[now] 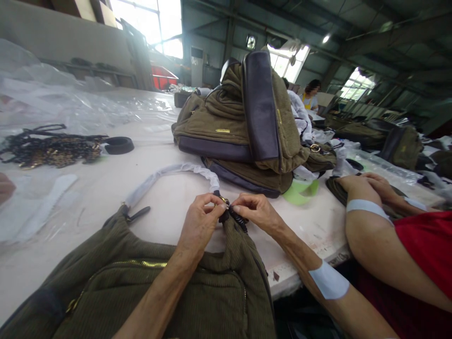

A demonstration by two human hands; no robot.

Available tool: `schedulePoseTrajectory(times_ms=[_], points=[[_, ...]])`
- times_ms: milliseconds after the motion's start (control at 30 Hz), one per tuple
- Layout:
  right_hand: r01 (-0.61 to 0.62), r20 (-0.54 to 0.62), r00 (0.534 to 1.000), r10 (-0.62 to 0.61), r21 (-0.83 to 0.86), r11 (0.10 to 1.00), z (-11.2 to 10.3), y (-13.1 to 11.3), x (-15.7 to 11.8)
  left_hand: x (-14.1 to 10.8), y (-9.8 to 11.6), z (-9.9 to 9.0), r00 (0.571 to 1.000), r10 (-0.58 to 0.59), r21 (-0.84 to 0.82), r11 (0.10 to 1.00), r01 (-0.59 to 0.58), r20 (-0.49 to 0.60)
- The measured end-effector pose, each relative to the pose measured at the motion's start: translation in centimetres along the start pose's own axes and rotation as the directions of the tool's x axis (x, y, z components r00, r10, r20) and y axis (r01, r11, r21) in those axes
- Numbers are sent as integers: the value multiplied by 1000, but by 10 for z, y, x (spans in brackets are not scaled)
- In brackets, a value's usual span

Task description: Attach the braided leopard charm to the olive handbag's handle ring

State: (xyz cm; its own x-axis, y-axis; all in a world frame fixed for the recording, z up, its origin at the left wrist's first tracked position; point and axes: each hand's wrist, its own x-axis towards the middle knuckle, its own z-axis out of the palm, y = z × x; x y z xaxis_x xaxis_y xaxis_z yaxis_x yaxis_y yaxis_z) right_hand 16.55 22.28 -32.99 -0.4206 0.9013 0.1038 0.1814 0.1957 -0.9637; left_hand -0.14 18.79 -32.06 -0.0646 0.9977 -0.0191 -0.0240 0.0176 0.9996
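An olive corduroy handbag [155, 292] with a gold zipper lies on the table in front of me. Its shoulder strap [169, 170], wrapped in white material, arches away from the bag. At the strap's right end, my left hand [203, 219] pinches the gold metal fitting where strap and bag join. My right hand [259, 214] is closed just beside it, fingertips at a dark braided cord [239, 219] hanging by the fitting. The fingers partly hide the small hardware between them. A short dark leather tab [139, 214] sticks out at the strap's left end.
Similar bags [226, 127] with dark leather bases are piled ahead. Left lie a heap of dark chain cords [52, 148], a black tape roll [119, 145] and clear plastic sheets [88, 103]. On my right, a co-worker's arm [367, 230] reaches over the table edge.
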Motion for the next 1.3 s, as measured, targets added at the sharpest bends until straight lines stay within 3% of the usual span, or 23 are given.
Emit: schedulePoseTrajectory(times_ms=[167, 367, 500, 667, 833, 967, 1133, 1300], points=[[133, -23, 990, -139, -170, 976, 0, 0, 0, -1, 6, 2, 997, -73, -94, 993, 72, -2], [109, 6, 994, -109, -178, 978, -2, 3, 3, -1, 8, 3, 988, -153, -152, 977, 152, 10], [76, 19, 997, -74, -144, 987, -2, 5, 3, 0, 4, 1, 993, -117, -113, 987, 117, 7], [10, 1, 1000, -10, -4, 1000, -2, 3, 2, 4, -2, -2, 997, 12, -22, 1000, -14, -75], [-36, -59, 997, 45, 140, 990, -5, 3, 3, 6, -3, -4, 987, 43, -39, 998, -49, -152], [21, -122, 992, -11, 74, 997, -12, 5, 3, 5, 4, -3, 988, -53, -160, 987, 29, -146], [163, -233, 953, -196, -156, 974, -20, -1, 2, 3, 9, -3, 987, -143, -291, 950, 116, -72], [263, -160, 941, -299, -210, 942, -12, -4, 2, 3, 5, -2, 992, -123, -291, 948, 127, 29]])
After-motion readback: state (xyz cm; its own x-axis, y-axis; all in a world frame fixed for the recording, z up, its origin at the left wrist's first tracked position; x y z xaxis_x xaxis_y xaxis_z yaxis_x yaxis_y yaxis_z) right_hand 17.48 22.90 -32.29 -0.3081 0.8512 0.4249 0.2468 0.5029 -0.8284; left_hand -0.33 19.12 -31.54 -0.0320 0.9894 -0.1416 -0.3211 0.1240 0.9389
